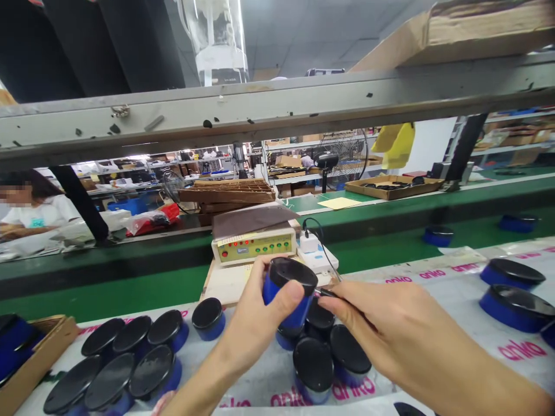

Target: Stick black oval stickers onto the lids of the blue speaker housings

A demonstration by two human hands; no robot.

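Observation:
My left hand (255,318) is wrapped round a blue container with a black lid (292,274), held tilted above the table. My right hand (385,323) pinches a thin dark probe (328,293) with a black cable, its tip at the container's right side, just under the lid. Below my hands stand several similar black-topped blue containers (313,364). More of them (110,381) are grouped at the left, and one (208,318) stands apart. Behind the held container is a tester box (255,245) with red lights and green buttons.
White printed sheeting (264,375) covers the table. A cardboard box (47,358) sits at left, more blue containers (515,306) at right. A green conveyor (156,289) crosses behind; a metal beam (277,104) spans above. A person (34,202) sits at far left.

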